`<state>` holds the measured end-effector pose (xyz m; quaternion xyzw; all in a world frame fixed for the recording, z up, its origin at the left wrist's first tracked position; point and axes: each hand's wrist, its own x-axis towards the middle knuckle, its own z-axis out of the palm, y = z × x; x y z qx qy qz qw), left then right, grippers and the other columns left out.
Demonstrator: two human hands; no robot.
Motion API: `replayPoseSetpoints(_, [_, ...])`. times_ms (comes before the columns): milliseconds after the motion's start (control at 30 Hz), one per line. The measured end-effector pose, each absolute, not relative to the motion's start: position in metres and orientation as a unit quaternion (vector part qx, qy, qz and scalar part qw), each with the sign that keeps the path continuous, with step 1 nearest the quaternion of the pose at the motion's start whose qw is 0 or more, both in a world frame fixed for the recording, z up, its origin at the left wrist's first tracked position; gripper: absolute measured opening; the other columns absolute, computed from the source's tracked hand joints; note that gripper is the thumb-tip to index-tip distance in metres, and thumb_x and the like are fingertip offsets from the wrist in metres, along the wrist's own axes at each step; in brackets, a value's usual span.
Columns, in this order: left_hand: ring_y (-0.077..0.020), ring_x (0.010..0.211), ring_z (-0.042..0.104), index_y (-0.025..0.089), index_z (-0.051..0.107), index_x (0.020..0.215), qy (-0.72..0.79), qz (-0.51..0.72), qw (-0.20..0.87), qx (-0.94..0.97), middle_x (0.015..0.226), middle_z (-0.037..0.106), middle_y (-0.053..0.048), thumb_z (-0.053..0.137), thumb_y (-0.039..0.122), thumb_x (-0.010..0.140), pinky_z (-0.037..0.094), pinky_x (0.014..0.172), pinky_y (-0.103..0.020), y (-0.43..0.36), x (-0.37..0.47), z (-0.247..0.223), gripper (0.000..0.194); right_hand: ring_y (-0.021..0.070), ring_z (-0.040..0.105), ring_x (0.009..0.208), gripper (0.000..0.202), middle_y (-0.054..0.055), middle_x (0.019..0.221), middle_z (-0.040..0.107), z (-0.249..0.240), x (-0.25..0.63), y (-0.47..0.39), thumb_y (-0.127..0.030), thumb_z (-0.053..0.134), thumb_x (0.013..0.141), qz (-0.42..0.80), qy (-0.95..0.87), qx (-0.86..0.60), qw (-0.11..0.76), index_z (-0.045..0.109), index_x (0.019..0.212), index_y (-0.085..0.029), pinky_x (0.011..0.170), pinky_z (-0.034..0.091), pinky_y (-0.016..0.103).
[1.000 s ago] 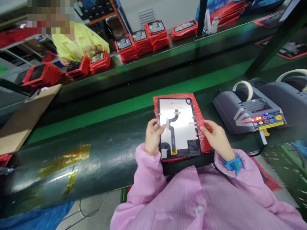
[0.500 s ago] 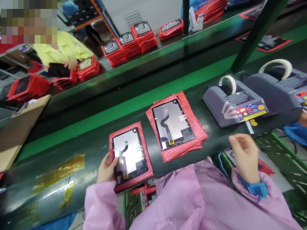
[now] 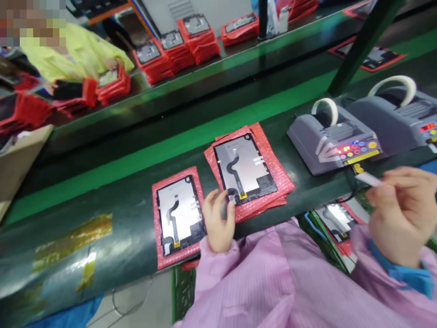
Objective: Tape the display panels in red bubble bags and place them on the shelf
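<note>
My right hand [image 3: 404, 212] pinches a short strip of white tape [image 3: 370, 179] in front of the nearer grey tape dispenser [image 3: 336, 143]. My left hand [image 3: 219, 223] is open, with fingers spread, between two tablet screen panels. Its fingertips are by the lower left corner of the right panel [image 3: 251, 175], which lies with its back and dark ribbon cable facing up on a stack of red bubble bags [image 3: 280, 182]. The left panel [image 3: 186, 216] lies on its own red bubble bag [image 3: 157, 255], just left of that hand. Whether my fingertips touch the right panel, I cannot tell.
A second tape dispenser [image 3: 392, 114] stands at the right. Across the belt, red stacks of panels [image 3: 200, 43] line a shelf, near a co-worker in a yellow jacket [image 3: 80, 50]. A green crate [image 3: 332, 248] with another panel [image 3: 337, 223] sits below the bench edge.
My left hand has let go of the left panel and moved right to the other panel. My right hand has moved right and now holds a tape strip. The view has shifted slightly.
</note>
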<state>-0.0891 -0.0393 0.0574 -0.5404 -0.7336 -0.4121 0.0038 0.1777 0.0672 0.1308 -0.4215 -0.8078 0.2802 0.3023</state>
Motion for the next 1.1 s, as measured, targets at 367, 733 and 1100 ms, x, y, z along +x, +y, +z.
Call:
replayPoseSetpoints(367, [-0.0291,0.115,0.045,0.018,0.073,0.115,-0.731,-0.331,0.058,-0.594,0.128,0.056,-0.016,0.055,0.033,0.097,0.044,0.1,-0.045,-0.018,-0.067,0.042,0.029,0.0158,0.054,0.089,0.011,0.0,0.075,0.06,0.156,-0.057,0.217,-0.018,0.065,0.085,0.216,-0.95,-0.008,-0.227,0.069,0.075,-0.017,0.085,0.04,0.029])
replayPoseSetpoints(733, [-0.03,0.106,0.047,0.017,0.065,0.131,-0.766,-0.256,0.02,-0.589,0.141,0.057,-0.014,0.049,0.056,0.095,0.043,0.091,-0.045,-0.011,-0.072,0.052,0.055,0.0169,0.05,0.09,0.008,0.002,0.081,0.059,0.108,-0.076,0.236,-0.022,0.075,0.076,0.199,-0.968,0.023,-0.153,0.072,0.07,-0.019,0.079,0.038,0.029])
replayPoseSetpoints(1100, [-0.031,0.101,0.049,0.015,0.058,0.14,-0.77,-0.192,0.003,-0.609,0.148,0.054,-0.011,0.047,0.061,0.093,0.041,0.081,-0.044,-0.002,-0.073,0.057,0.066,0.0303,0.049,0.108,0.021,0.011,0.098,0.059,0.107,-0.071,0.211,-0.032,0.077,0.078,0.037,-0.997,-0.018,-0.068,0.068,0.074,-0.014,0.086,0.041,0.041])
